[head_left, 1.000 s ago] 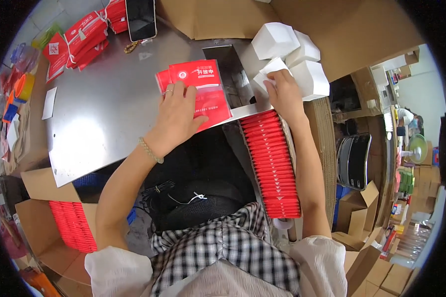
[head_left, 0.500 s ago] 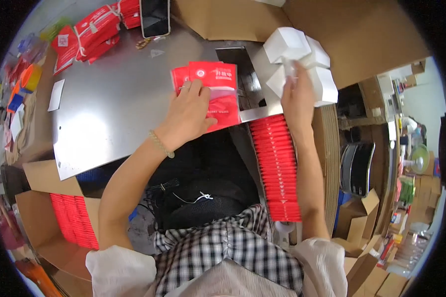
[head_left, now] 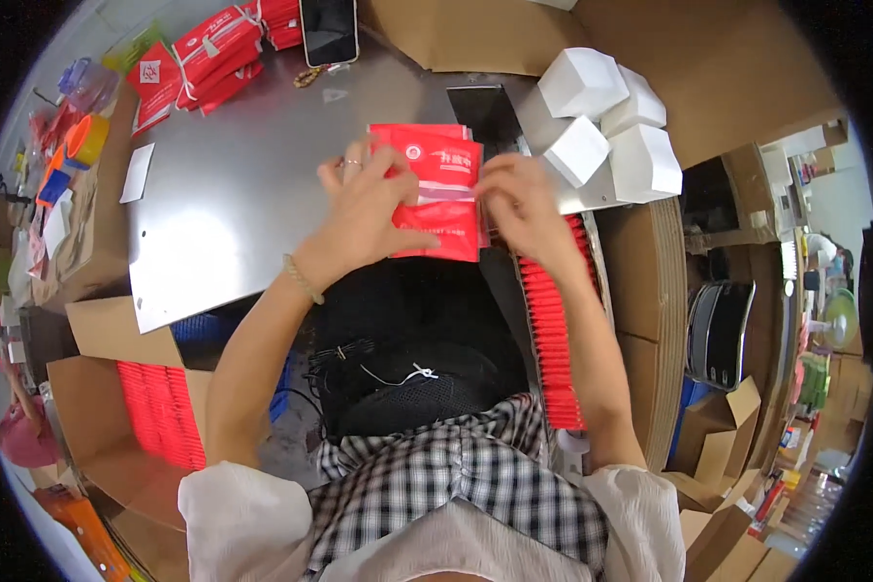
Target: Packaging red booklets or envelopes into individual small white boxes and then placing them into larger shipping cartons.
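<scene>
The red packets (head_left: 448, 167) overlap on the counter (head_left: 233, 218), at its near edge, right of the middle. Their long axis runs away from the person, from the near edge toward the far edge. The printed face is up, the round emblem in the far half, and a pale band crosses the middle. Two far ends show, one poking out beyond the other, so there are at least two packets; the exact count is hidden.

The left hand (head_left: 361, 213) lies over their left side, thumb apart from the fingers; I cannot tell whether it grasps or only rests. The right hand (head_left: 526, 209) is blurred, fingers curled at their right edge; whether it pinches anything, I cannot tell.

Four white blocks (head_left: 582, 85) stand near the far right corner, the closest of them beside the right hand. One dark opening (head_left: 487, 114) lies between blocks and packets. One phone (head_left: 330, 34) is at the far edge, one string of beads (head_left: 307, 76) just beside it. Tied bundles (head_left: 213, 56) fill the far left corner, and one white slip (head_left: 137, 173) lies by the left edge. Below the counter, one carton (head_left: 82, 398) holds more packets at the left.
</scene>
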Demonstrator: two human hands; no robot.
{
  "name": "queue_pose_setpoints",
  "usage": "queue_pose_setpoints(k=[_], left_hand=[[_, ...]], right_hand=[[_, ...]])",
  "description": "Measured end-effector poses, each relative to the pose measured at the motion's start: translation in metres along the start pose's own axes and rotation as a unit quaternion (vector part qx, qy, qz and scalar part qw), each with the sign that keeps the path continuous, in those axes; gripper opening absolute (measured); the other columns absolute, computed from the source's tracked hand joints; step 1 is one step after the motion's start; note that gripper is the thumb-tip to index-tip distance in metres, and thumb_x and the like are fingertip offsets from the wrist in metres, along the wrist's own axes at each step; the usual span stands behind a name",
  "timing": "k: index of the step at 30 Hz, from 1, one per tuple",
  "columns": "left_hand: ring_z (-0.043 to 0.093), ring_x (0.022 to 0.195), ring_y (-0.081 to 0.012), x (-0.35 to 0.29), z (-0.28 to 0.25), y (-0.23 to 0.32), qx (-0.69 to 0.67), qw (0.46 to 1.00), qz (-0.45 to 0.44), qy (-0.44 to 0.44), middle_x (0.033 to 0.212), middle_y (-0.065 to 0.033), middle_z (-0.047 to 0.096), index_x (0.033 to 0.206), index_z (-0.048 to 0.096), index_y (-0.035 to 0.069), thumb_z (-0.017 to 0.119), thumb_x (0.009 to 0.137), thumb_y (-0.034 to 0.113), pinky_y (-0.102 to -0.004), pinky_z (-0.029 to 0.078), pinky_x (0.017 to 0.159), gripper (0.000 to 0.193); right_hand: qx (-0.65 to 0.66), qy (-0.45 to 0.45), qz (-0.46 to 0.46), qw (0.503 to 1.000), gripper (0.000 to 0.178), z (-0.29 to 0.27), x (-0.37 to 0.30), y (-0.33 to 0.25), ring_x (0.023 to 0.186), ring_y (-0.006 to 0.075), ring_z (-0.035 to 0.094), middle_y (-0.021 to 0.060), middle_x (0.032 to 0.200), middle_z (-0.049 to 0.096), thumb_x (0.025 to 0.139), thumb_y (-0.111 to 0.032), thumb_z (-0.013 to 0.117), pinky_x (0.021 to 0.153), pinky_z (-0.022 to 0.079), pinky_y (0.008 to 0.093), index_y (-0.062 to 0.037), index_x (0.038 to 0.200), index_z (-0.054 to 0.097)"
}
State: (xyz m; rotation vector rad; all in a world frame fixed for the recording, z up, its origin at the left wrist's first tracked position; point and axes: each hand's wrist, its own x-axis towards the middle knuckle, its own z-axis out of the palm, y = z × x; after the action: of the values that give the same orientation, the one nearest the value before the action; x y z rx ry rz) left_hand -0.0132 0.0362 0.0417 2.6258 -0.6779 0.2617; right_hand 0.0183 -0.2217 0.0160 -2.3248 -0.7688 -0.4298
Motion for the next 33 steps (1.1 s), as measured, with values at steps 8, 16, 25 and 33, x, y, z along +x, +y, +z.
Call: queue_pose_setpoints(k=[8,16,25,33], left_hand=[[0.048,0.131,-0.0305,0.053,0.077,0.051,-0.107,0.986,-0.006,0.128,0.13,-0.0095,0.059,0.122,0.06,0.013,0.075,0.083,0.036,-0.0578,0.031,0.103,0.047],[0.058,0.115,-0.0291,-0.031,0.023,-0.009,0.051,0.994,-0.033,0.095,0.123,-0.0092,0.063,0.112,0.068,0.008,0.065,0.089,0.018,-0.0437,0.044,0.095,0.025],[0.067,0.076,-0.0267,0.003,0.029,-0.04,0.024,0.995,0.017,0.096,0.093,-0.004,0.061,0.097,0.066,0.016,0.062,0.083,0.014,-0.0382,0.055,0.059,0.015],[0.054,0.113,-0.034,-0.013,0.025,-0.015,-0.03,0.989,-0.015,0.143,0.122,-0.0122,0.06,0.12,0.063,0.004,0.067,0.089,0.015,-0.0463,0.044,0.091,0.033]], right_hand=[[-0.035,0.101,0.181,0.978,0.019,-0.04,-0.012,0.068,0.095,0.0413,0.059,0.0192,0.095,0.063,0.091,-0.012,0.062,0.085,0.047,0.0499,0.0024,0.104,0.068],[-0.222,0.104,0.048,0.968,0.035,-0.04,0.009,-0.001,0.092,0.0387,0.059,0.0185,0.102,0.063,0.087,-0.002,0.062,0.083,0.048,0.0449,-0.0009,0.122,0.06],[0.043,-0.127,-0.224,0.965,0.053,0.041,-0.002,-0.059,0.121,0.0299,0.058,0.0115,0.117,0.065,0.07,0.0,0.066,0.107,0.038,0.0513,-0.0156,0.121,0.068],[0.067,-0.054,0.04,0.995,0.041,0.012,-0.002,-0.037,0.126,0.0283,0.056,0.0109,0.13,0.064,0.089,0.0,0.052,0.112,0.031,0.0448,-0.0118,0.126,0.064]])
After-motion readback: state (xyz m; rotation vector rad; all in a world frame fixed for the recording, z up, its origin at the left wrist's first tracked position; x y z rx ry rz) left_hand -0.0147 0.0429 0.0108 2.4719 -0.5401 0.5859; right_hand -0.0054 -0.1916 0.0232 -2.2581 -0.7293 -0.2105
